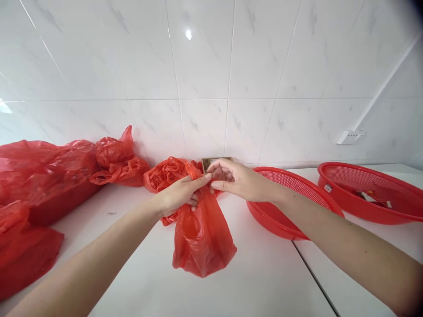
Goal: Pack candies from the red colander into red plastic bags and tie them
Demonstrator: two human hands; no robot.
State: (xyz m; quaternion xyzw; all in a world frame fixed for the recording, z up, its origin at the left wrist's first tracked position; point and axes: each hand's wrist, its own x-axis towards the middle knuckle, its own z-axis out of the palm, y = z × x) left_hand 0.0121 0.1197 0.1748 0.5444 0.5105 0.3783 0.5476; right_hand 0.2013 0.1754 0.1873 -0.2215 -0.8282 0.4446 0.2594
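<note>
A red plastic bag hangs over the white counter, held up by its top. My left hand is closed round the gathered top of the bag. Just to its right, my right hand pinches the same top edge with thumb and fingers. Behind the held bag another crumpled red bag lies on the counter by the wall. A small brown box shows just behind my hands, partly hidden.
More red plastic bags are heaped at the left, with a knotted one by the tiled wall. Two red mesh baskets stand at the right, the near one under my right forearm and the far one holding small items.
</note>
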